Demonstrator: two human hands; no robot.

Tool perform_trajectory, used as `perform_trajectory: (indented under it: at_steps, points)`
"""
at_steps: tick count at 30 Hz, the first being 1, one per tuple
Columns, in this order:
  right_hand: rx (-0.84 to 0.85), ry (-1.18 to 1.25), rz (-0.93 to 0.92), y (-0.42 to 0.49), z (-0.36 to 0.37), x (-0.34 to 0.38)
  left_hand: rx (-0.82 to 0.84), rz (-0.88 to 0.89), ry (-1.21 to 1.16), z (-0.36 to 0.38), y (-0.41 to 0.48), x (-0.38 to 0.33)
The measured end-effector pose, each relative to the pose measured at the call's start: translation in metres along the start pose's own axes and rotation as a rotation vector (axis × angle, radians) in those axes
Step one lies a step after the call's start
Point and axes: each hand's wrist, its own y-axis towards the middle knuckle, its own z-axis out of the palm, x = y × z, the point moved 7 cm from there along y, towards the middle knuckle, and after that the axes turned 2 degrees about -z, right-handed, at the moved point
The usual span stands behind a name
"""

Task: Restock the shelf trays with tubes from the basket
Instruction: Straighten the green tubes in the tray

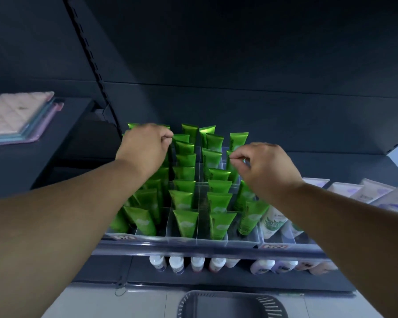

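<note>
- The left hand [145, 148] was held over the rear of the leftmost lane of the clear divided tray [186, 239]. Its thumb and forefinger were drawn together, but whether a tube was clamped between them could not be told.
- The right hand [264, 167] was held over the rightmost lane, thumb and forefinger pinched on the top of the pinched tube [232, 172].
- The green tubes [185, 222] were stood upright in four lanes of the tray.
- The dark basket [193, 301] was seen on the floor below the shelf.
- White tubes [271, 223] were stocked just beside the tray, on the right.
- Bottles [176, 263] were lined up on the lower shelf.
</note>
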Motion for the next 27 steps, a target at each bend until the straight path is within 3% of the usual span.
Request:
perform_trajectory:
  at_steps: [8,14,27]
  points:
    - [-0.003,-0.024,0.023,0.002,0.001,-0.015,0.219,-0.011,0.25,0.027,0.055,-0.01]
    - [-0.069,-0.004,-0.028,0.009,-0.006,-0.018,0.351,-0.002,0.237,0.045,0.081,-0.024]
    - [-0.137,0.04,-0.043,0.0,0.0,-0.023,0.334,0.043,0.213,0.063,0.087,-0.032]
